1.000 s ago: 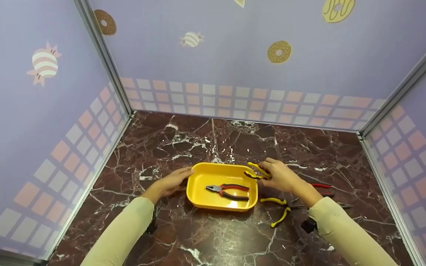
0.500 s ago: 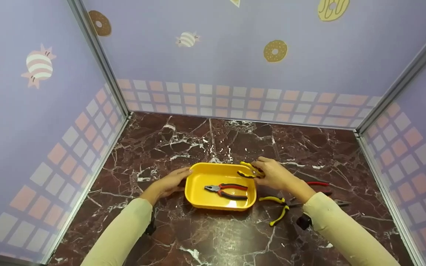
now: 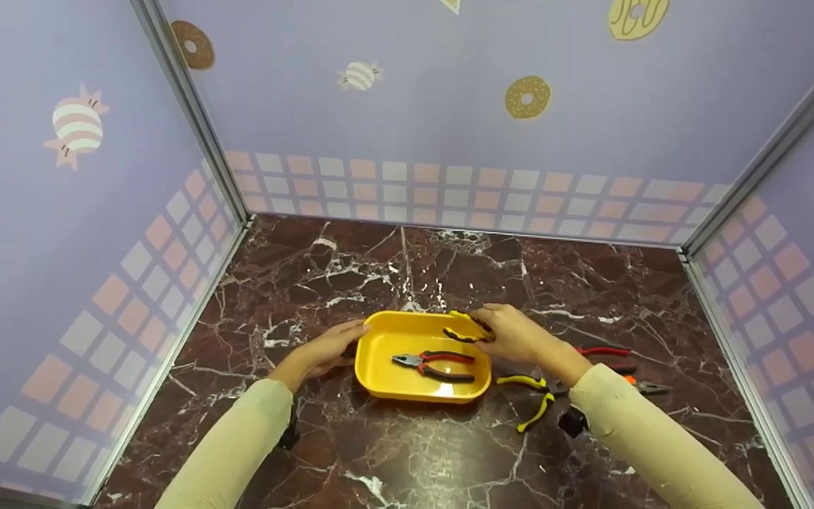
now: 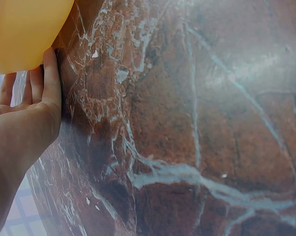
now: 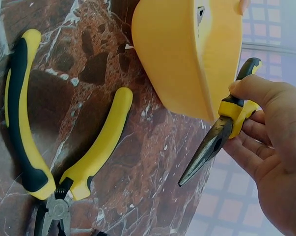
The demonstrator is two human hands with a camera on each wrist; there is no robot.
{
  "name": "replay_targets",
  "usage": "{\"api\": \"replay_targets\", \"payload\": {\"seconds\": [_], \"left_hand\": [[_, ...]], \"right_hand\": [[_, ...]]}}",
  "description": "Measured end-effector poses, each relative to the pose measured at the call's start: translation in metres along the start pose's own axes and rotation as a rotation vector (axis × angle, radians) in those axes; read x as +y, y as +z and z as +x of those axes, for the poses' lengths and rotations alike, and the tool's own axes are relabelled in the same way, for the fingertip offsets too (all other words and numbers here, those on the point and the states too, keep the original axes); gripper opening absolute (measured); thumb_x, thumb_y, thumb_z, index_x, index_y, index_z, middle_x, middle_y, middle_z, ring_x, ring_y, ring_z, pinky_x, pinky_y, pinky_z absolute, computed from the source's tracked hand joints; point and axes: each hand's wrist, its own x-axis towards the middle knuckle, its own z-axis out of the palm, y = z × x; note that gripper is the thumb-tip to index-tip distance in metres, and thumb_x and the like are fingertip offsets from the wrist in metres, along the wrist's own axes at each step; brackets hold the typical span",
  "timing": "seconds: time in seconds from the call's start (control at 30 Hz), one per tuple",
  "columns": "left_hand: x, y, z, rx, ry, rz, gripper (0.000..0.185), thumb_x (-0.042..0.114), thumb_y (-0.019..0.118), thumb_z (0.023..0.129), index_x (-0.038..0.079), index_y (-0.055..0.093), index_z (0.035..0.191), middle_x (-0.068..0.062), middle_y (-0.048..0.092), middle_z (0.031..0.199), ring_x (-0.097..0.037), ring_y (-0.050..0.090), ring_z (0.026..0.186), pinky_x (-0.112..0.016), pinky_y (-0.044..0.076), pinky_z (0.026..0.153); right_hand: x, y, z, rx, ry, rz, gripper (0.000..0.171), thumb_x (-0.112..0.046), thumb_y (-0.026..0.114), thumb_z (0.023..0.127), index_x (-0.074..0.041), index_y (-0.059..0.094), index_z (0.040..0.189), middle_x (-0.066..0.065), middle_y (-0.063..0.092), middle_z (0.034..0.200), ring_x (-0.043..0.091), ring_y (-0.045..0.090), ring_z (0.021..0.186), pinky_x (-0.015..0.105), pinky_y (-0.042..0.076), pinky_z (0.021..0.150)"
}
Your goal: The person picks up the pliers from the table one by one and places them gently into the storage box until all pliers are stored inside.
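Note:
A yellow plastic box (image 3: 379,343) stands on the marbled surface, holding combination pliers (image 3: 423,360) with red and black handles. My left hand (image 3: 323,348) touches the box's left side; in the left wrist view its fingers (image 4: 50,78) lie nearly straight against the wall. Between thumb and fingers, my right hand (image 3: 516,334) pinches long-nose pliers (image 5: 212,143) with yellow and black handles. Their handles reach over the box's back right corner, while the tapered nose points outward, beyond the rim. Another yellow-and-black pair of pliers (image 5: 59,209) lies spread right of the box.
Beneath and beside the right forearm lie a red-handled tool (image 3: 606,351) and a pointed grey nose (image 3: 653,388) with a bit of orange, partly covered by the sleeve. Purple panels (image 3: 449,106) wall the surface at the back and both sides.
My right hand has moved left with the long-nose pliers, bringing their handles farther over the box. The left hand and the box hold their place.

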Motion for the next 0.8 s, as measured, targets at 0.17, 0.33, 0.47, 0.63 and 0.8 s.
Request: {"api": "replay_targets", "payload": {"seconds": [0.17, 0.33, 0.47, 0.63, 0.8], "left_hand": [[0.0, -0.001, 0.0, -0.011, 0.006, 0.005, 0.065, 0.038, 0.054, 0.113, 0.007, 0.034, 0.166, -0.022, 0.045, 0.161, -0.034, 0.053, 0.14, -0.053, 0.05, 0.113], [-0.002, -0.001, 0.001, -0.006, 0.002, 0.016, 0.065, 0.04, 0.055, 0.112, 0.008, 0.036, 0.165, -0.02, 0.046, 0.16, -0.032, 0.055, 0.138, -0.053, 0.051, 0.112], [-0.002, -0.001, 0.002, -0.007, 0.005, 0.012, 0.062, 0.039, 0.054, 0.113, 0.008, 0.037, 0.165, -0.02, 0.048, 0.158, -0.032, 0.055, 0.137, -0.054, 0.051, 0.112], [-0.001, -0.001, 0.002, -0.014, 0.007, 0.002, 0.057, 0.036, 0.052, 0.113, 0.009, 0.042, 0.162, -0.018, 0.052, 0.154, -0.03, 0.057, 0.134, -0.054, 0.051, 0.111], [-0.001, 0.0, 0.002, -0.008, 0.002, 0.005, 0.058, 0.037, 0.053, 0.113, 0.009, 0.041, 0.163, -0.018, 0.053, 0.155, -0.03, 0.058, 0.134, -0.053, 0.051, 0.111]], "right_hand": [[-0.004, 0.001, 0.005, -0.021, 0.047, 0.025, 0.048, -0.015, 0.086, 0.087, 0.003, 0.069, 0.128, 0.011, 0.071, 0.108, 0.026, 0.068, 0.092, 0.043, 0.06, 0.08], [-0.011, 0.003, 0.008, -0.053, 0.085, 0.053, 0.045, -0.016, 0.084, 0.091, 0.001, 0.068, 0.13, 0.01, 0.07, 0.111, 0.026, 0.068, 0.097, 0.044, 0.06, 0.085], [-0.015, 0.005, 0.01, -0.054, 0.07, 0.041, 0.045, -0.015, 0.085, 0.09, 0.001, 0.069, 0.129, 0.01, 0.069, 0.11, 0.024, 0.065, 0.093, 0.042, 0.06, 0.082], [-0.017, 0.006, 0.013, -0.045, 0.045, 0.022, 0.042, -0.015, 0.086, 0.089, 0.0, 0.07, 0.126, 0.009, 0.068, 0.105, 0.022, 0.061, 0.089, 0.042, 0.056, 0.076], [-0.018, 0.007, 0.014, -0.063, 0.04, 0.001, 0.039, -0.02, 0.085, 0.092, -0.003, 0.07, 0.124, 0.01, 0.067, 0.107, 0.022, 0.06, 0.088, 0.042, 0.055, 0.074]]}}
